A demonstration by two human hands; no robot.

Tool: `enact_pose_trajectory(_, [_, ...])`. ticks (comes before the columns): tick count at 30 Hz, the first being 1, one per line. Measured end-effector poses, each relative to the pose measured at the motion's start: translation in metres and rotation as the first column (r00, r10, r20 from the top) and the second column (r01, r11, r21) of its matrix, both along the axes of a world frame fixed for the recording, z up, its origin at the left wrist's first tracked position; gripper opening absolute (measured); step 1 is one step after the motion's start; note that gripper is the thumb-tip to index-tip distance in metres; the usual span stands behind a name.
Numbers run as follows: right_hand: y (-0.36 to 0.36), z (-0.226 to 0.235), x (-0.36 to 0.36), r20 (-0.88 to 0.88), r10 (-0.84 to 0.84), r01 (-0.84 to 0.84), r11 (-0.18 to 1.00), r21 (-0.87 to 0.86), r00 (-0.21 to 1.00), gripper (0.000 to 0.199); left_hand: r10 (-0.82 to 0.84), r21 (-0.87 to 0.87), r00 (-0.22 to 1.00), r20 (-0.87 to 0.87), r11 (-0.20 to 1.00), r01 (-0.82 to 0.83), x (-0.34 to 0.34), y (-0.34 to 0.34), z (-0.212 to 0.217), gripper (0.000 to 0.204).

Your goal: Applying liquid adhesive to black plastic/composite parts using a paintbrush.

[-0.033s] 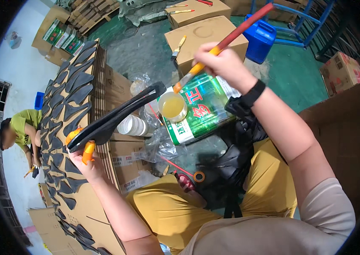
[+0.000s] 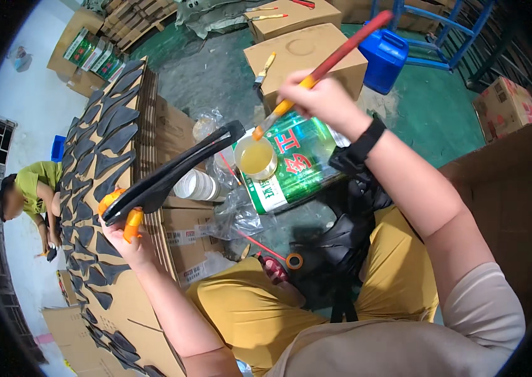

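Note:
My left hand (image 2: 129,246), with orange covers (image 2: 132,225) on its fingers, is closed on one end of a long, curved black piece (image 2: 184,162). The piece slants up and right, its far end beside a round cup (image 2: 273,164) of yellowish liquid. My right hand (image 2: 325,102) grips a paintbrush (image 2: 341,53) with a red and yellow handle. Its bristles point down just above the cup's far rim; whether they touch it I cannot tell. The cup stands on a green metal tin (image 2: 319,166) lying under it.
At left, stacked cardboard sheets (image 2: 146,132) carry many flat black pieces (image 2: 118,119). White stacked cups (image 2: 195,186) and clear plastic (image 2: 241,217) lie beside the tin. Beyond are cardboard boxes (image 2: 322,47) with a brush (image 2: 266,68), and a blue jerrycan (image 2: 384,60). Another person (image 2: 38,185) sits far left.
My right hand and the paintbrush have shifted slightly left and down, bringing the bristles closer to the cup. The black piece in my left hand has barely moved.

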State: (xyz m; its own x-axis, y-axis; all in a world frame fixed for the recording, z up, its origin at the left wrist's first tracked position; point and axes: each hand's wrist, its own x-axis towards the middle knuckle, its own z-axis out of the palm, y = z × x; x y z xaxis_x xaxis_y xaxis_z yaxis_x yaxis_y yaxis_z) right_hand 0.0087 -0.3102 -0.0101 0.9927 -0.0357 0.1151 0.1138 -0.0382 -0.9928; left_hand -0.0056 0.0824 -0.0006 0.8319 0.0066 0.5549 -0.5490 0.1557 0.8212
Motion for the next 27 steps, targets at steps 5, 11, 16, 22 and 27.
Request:
enact_pose_trajectory(5, [0.037,-0.049,0.017,-0.006,0.218,-0.201,0.887,-0.417,0.976,0.020,0.063,0.389,0.996,0.066,0.917,-0.084,-0.004,-0.005,0.003,0.043])
enact_pose_trajectory(11, [0.033,-0.040,0.029,0.087,0.170,-0.104,0.858,-0.503,0.982,0.018,0.109,0.584,0.937,0.333,0.756,-0.295,-0.009,-0.024,0.017,0.027])
enact_pose_trajectory(16, [0.000,0.011,0.024,-0.073,0.136,-0.134,0.991,0.030,0.988,0.019,0.045,0.668,0.895,0.445,0.649,-0.365,-0.022,-0.043,0.038,0.015])
enact_pose_trajectory(22, [0.007,0.044,0.011,0.090,0.321,-0.333,0.881,0.336,0.943,0.019,-0.104,0.746,0.855,0.508,0.549,-0.377,-0.034,-0.072,0.043,0.012])
enact_pose_trajectory(27, [0.020,0.043,0.003,0.103,0.323,-0.339,0.900,0.275,0.941,0.018,-0.140,0.712,0.815,0.562,0.584,-0.390,-0.042,-0.084,0.045,0.015])
